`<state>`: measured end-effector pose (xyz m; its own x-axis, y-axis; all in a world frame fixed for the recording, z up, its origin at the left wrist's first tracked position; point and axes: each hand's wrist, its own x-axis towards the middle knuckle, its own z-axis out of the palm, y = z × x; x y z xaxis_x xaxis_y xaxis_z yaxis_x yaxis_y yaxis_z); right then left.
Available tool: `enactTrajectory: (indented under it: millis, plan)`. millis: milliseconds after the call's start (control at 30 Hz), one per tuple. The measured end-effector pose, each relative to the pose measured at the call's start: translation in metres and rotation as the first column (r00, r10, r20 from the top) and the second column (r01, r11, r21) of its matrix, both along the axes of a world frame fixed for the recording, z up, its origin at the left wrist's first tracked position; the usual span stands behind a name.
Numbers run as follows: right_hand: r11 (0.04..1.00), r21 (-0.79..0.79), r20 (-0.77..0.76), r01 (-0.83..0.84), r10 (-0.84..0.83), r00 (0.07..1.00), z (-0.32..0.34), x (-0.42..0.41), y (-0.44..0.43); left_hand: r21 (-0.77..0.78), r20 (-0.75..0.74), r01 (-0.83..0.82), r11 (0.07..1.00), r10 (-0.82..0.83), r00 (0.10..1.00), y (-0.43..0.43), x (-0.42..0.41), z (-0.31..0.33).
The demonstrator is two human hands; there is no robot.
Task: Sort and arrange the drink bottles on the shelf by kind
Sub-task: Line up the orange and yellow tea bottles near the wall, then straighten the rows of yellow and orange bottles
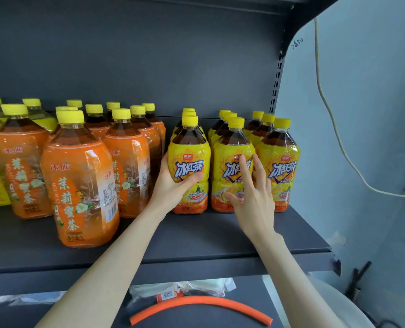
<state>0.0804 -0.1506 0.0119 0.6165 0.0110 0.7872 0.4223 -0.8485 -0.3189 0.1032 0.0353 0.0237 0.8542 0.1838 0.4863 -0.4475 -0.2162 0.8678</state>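
On the shelf (pixel 220 235), the left hand (pixel 170 185) clamped its fingers (pixel 193 177) round the front yellow bottle (pixel 188 150), probably squaring its row beside the orange bottles (pixel 78 181); the right hand (pixel 253 200), fingers (pixel 245 171) spread, seemingly steadied the next bottle (pixel 230 147).

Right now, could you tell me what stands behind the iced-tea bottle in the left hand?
Two more yellow-capped bottles queue behind that bottle, which the left hand grips. Only caps and dark shoulders show; their labels are mostly covered.
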Motion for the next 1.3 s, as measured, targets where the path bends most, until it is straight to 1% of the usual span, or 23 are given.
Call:
enactTrajectory:
  millis: [333,433,500,567,667,733,800,900,1000,1067,1100,1133,1200,1300]
  plan:
    - [0.999,-0.030,-0.063,0.020,-0.021,0.998,0.005,-0.006,0.002,0.027,-0.030,-0.015,1.000,0.016,0.999,-0.001,-0.004,0.004]
    - [0.999,-0.047,-0.102,0.019,-0.023,0.994,0.007,-0.010,0.001,0.044,-0.047,-0.020,0.999,0.022,0.999,-0.002,-0.012,0.009]
    - [1.000,-0.011,-0.113,0.014,-0.015,0.994,0.010,-0.016,0.002,0.075,-0.059,-0.047,0.996,0.052,0.997,-0.003,-0.023,0.011]
    - [0.998,0.054,-0.047,-0.016,0.019,0.999,0.009,-0.024,0.006,0.133,-0.039,-0.096,0.986,0.102,0.994,-0.002,-0.037,0.009]
    - [0.988,0.114,0.070,-0.101,0.093,0.993,0.001,-0.035,0.017,0.179,0.015,-0.146,0.973,0.146,0.989,0.006,-0.065,-0.002]
    - [0.972,0.147,0.061,-0.183,0.176,0.983,-0.001,-0.042,0.028,0.229,0.062,-0.219,0.948,0.211,0.976,0.015,-0.086,-0.009]
    - [0.945,0.188,0.017,-0.267,0.268,0.963,-0.001,-0.047,0.042,0.258,0.128,-0.298,0.919,0.273,0.953,0.028,-0.107,-0.012]
    - [0.890,0.272,-0.031,-0.367,0.389,0.921,0.000,-0.054,0.072,0.223,0.227,-0.389,0.894,0.341,0.912,0.052,-0.135,-0.014]
    - [0.839,0.327,-0.045,-0.435,0.473,0.880,0.001,-0.059,0.106,0.170,0.365,-0.507,0.845,0.423,0.829,0.082,-0.155,-0.013]
    - [0.784,0.392,-0.062,-0.481,0.545,0.836,0.003,-0.063,0.130,0.141,0.432,-0.570,0.810,0.468,0.771,0.105,-0.160,-0.013]
    - [0.747,0.436,-0.079,-0.502,0.587,0.805,0.003,-0.065,0.142,0.123,0.424,-0.579,0.806,0.485,0.764,0.117,-0.160,-0.013]
    - [0.711,0.477,-0.101,-0.516,0.628,0.772,0.004,-0.066,0.155,0.109,0.392,-0.573,0.812,0.494,0.776,0.130,-0.158,-0.012]
    - [0.658,0.533,-0.140,-0.531,0.688,0.712,0.005,-0.069,0.175,0.103,0.290,-0.523,0.846,0.477,0.829,0.146,-0.153,-0.011]
    - [0.585,0.625,-0.141,-0.517,0.736,0.662,0.003,-0.074,0.205,0.115,0.163,-0.357,0.927,0.337,0.927,0.170,-0.142,-0.006]
